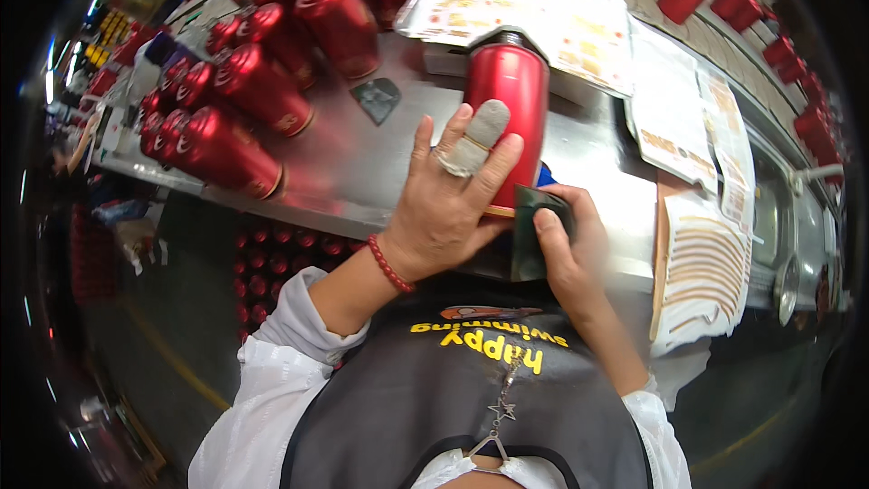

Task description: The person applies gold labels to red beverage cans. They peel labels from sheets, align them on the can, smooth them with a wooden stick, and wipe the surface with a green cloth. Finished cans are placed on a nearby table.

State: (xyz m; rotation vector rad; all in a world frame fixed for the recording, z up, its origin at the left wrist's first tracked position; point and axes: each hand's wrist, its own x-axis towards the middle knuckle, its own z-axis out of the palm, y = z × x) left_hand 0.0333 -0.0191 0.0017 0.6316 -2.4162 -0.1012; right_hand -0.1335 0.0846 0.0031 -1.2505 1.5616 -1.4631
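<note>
A glossy red metal bottle (509, 95) with a dark neck lies on the steel worktable, its base toward me. My left hand (444, 195) rests over its left side, fingers stretched and spread, a grey finger cover on one of them. Two fingertips touch the bottle; the thumb is partly hidden near its base. My right hand (570, 244) pinches a thin dark green scraper-like sheet (530, 244) between thumb and fingers, close beside the bottle's base. A bit of something blue (545, 175) shows behind the sheet. Another dark green flat piece (376, 100) lies left of the bottle.
Several red bottles (262, 86) lie grouped on the left of the steel table (593, 158). Printed white sheets (534, 14) are stacked at the back, others (701, 272) at the right. More red bottles stand below the table and beyond it at far right.
</note>
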